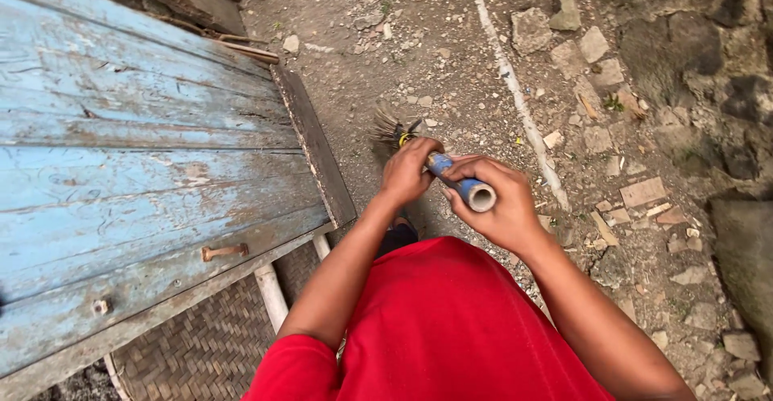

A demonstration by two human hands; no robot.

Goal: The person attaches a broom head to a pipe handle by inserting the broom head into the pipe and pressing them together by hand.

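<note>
I hold a short broom (451,177) with a blue hollow handle and stiff brown bristles that point down at the dirt ground. My left hand (409,169) grips the handle low, close to the bristles (386,127). Around the top end of the handle my right hand (493,204) is closed, with the open end of the tube showing beside my fingers. My red shirt (451,328) fills the bottom middle of the view.
A weathered blue wooden door (137,175) with a rusty handle (224,251) stands to the left, a woven bamboo panel (201,345) under it. A thin pale pipe (519,103) runs across the stony ground. Rough rock wall (708,63) rises at right.
</note>
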